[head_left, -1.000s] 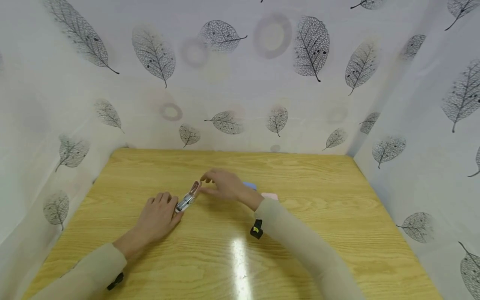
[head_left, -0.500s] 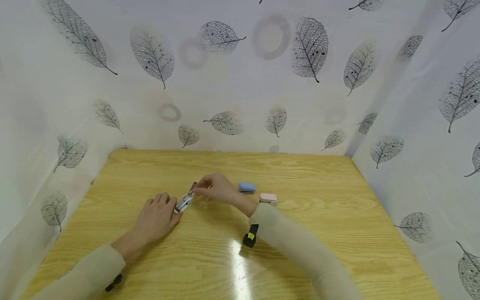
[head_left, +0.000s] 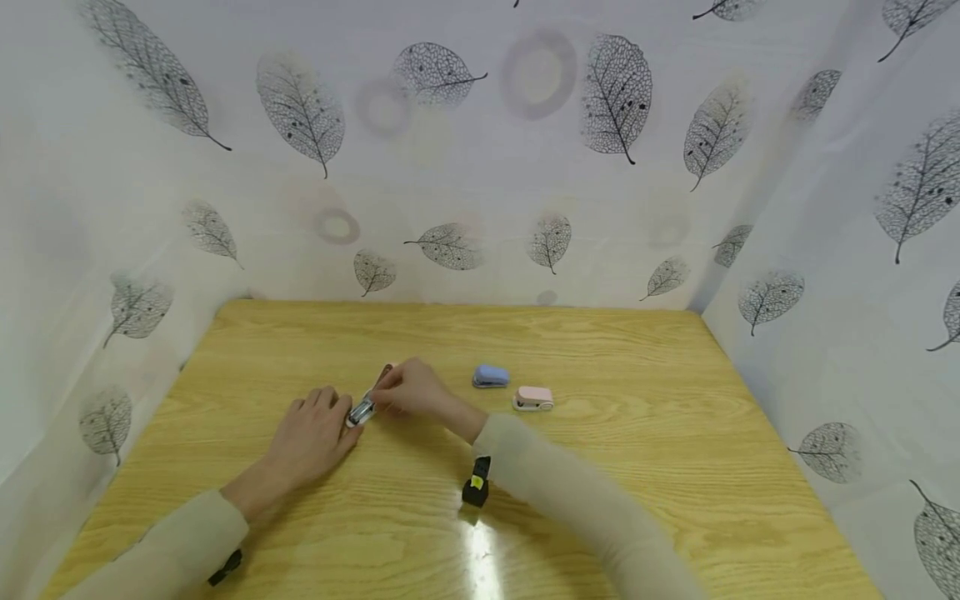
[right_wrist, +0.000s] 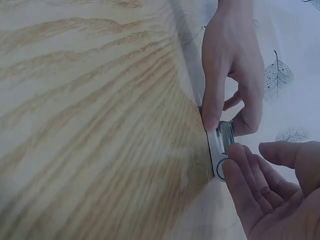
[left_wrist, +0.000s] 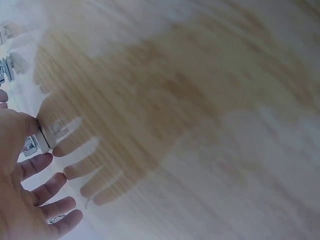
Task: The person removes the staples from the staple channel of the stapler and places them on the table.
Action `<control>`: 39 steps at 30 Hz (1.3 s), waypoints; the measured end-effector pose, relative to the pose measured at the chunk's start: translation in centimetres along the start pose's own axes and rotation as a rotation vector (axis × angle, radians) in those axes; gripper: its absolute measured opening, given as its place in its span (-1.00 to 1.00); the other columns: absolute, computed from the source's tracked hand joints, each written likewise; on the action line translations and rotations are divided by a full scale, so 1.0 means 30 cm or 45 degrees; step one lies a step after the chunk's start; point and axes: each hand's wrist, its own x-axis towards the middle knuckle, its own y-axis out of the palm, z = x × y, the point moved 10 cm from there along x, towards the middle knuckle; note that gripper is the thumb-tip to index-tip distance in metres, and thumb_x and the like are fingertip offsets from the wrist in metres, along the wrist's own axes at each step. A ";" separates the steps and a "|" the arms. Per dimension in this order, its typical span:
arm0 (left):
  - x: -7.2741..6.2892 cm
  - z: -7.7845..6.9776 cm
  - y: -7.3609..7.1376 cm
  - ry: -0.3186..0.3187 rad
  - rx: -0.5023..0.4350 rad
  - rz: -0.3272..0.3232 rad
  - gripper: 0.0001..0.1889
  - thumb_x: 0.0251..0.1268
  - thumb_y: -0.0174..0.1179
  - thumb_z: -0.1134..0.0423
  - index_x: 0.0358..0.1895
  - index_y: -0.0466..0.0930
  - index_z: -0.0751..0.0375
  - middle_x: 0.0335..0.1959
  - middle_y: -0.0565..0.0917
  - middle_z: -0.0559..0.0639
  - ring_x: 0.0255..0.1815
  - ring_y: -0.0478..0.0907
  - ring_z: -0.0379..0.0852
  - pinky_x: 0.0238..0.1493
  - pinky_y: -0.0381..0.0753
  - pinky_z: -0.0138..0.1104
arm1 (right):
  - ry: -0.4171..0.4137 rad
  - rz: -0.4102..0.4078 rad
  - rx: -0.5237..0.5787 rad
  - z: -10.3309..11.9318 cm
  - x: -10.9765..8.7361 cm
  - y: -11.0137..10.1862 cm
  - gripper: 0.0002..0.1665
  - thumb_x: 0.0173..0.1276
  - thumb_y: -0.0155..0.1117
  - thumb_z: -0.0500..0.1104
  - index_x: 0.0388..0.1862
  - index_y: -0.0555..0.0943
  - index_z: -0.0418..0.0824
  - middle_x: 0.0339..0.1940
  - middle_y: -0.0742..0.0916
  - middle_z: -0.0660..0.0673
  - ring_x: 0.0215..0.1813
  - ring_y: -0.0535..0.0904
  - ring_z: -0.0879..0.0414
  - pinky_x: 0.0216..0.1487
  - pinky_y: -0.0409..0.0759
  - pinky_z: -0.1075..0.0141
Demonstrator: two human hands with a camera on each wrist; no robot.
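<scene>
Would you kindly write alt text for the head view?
Both hands meet on a small metal stapler on a wooden table: left hand steadies it, right hand touches its top. Blue and pink mini staplers lie nearby.

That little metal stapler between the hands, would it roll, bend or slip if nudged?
The stapler looks like shiny metal, so it is probably stiff and fairly heavy for its size. Its long, flat-sided body suggests sliding on the glossy table rather than rolling. The left hand and right hand brace both ends, perhaps because it slips.
</scene>
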 end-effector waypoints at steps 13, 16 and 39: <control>-0.001 -0.005 -0.005 0.024 0.013 -0.024 -0.70 0.42 0.36 0.04 -0.11 0.59 0.21 -0.28 0.57 0.11 -0.29 0.56 0.07 -0.32 0.61 -0.04 | 0.007 0.006 -0.123 -0.003 0.010 0.049 -0.78 0.46 0.45 -0.11 -0.12 0.86 -0.24 -0.30 0.88 -0.09 -0.53 0.64 0.28 -0.46 0.65 0.43; 0.000 -0.002 -0.001 0.020 0.015 -0.011 -0.71 0.43 0.36 0.06 -0.11 0.58 0.21 -0.28 0.56 0.11 -0.30 0.55 0.06 -0.34 0.59 -0.06 | -0.002 0.029 -0.107 0.005 0.010 0.057 -0.79 0.48 0.42 -0.13 -0.12 0.86 -0.25 -0.36 0.88 -0.11 -0.53 0.71 0.21 -0.47 0.68 0.39; -0.007 -0.007 0.001 0.022 0.030 0.011 -0.71 0.44 0.36 0.05 -0.10 0.58 0.22 -0.28 0.55 0.11 -0.32 0.53 0.05 -0.36 0.54 -0.10 | 0.052 0.007 0.098 -0.009 -0.001 0.083 -0.86 0.39 0.49 -0.24 -0.20 0.85 -0.32 -0.35 0.88 -0.19 -0.44 0.84 0.05 -0.42 0.74 0.35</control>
